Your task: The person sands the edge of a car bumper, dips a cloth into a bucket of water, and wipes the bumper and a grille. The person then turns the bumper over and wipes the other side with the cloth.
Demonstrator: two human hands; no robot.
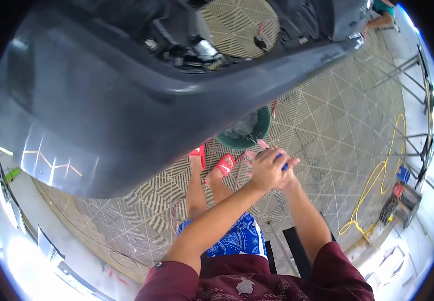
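Both hands meet in front of me, over the floor just below a green tub. My left hand (267, 169) is closed around a small blue object (281, 161), which shows between the fingers. Pressed against it from the right, my right hand (288, 175) is also closed on the blue object. Most of that object is hidden by the fingers. The green tub (264, 126) holds what looks like water and stands partly under the edge of a large dark grey car body panel (127, 110).
A yellow hose (370, 193) lies on the patterned floor (327, 130) at right, near a low rack (408, 203). Metal stands (412, 95) are along the right wall. Another person's arm (381, 21) shows at the top right. My feet in red sandals (223, 168) are beside the tub.
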